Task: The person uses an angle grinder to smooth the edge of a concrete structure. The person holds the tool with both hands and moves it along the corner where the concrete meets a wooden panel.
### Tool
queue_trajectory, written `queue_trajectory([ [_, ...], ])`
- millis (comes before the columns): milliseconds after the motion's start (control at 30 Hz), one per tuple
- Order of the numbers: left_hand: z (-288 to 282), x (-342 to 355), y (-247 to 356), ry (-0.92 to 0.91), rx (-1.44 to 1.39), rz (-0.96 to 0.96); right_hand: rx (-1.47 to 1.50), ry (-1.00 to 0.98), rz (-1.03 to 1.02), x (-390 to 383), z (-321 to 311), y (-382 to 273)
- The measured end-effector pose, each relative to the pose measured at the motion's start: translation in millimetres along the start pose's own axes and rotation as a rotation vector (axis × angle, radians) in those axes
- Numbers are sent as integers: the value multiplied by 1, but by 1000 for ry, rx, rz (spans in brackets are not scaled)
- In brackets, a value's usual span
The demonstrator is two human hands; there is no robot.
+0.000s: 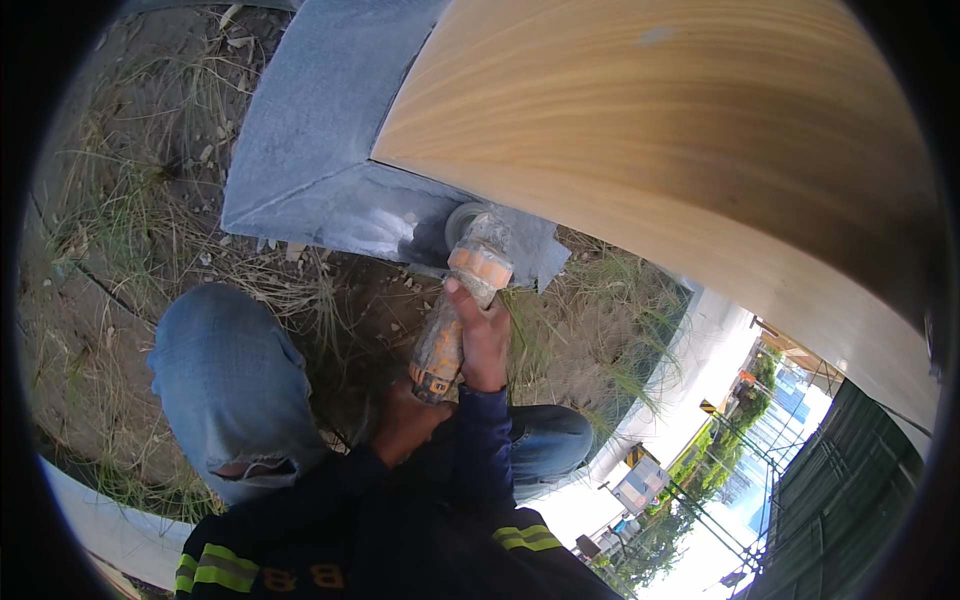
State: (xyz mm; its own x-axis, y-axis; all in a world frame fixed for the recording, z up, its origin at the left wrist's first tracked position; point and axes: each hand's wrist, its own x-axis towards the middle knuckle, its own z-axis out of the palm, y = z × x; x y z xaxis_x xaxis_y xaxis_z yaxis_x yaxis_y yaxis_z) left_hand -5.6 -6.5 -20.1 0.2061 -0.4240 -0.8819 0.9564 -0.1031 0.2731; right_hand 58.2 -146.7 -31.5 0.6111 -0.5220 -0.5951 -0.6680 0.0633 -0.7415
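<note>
A worn, dust-covered orange and grey angle grinder is held in both of my hands. My right hand is closed around its body just behind the head, thumb along the top. Lower down, my left hand grips the rear end, its fingers partly hidden beneath the tool. The round disc at the grinder's head is against the grey stone-like base ledge, or very near it; contact cannot be made out. Beside the disc, the ledge shows a shiny, dark wet-looking patch.
A large wood-grained panel rises directly above the ledge. Dry soil with grass and small stone chips lies around my bent knees. A pale kerb runs along the right, with green netting and scaffold poles beyond.
</note>
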Motion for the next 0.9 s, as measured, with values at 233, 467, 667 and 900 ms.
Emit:
queue_trajectory([
  [233,-2,5,-6,-2,-12,49,90,-16,17,2,2,0],
  [467,0,-1,-7,31,-15,15,42,-29,-21,-6,5,-8],
  [667,1,13,-6,2,32,29,76,-17,8,4,-2,-2],
  [900,1,10,-5,10,29,61,94,-4,-24,6,-3,5],
])
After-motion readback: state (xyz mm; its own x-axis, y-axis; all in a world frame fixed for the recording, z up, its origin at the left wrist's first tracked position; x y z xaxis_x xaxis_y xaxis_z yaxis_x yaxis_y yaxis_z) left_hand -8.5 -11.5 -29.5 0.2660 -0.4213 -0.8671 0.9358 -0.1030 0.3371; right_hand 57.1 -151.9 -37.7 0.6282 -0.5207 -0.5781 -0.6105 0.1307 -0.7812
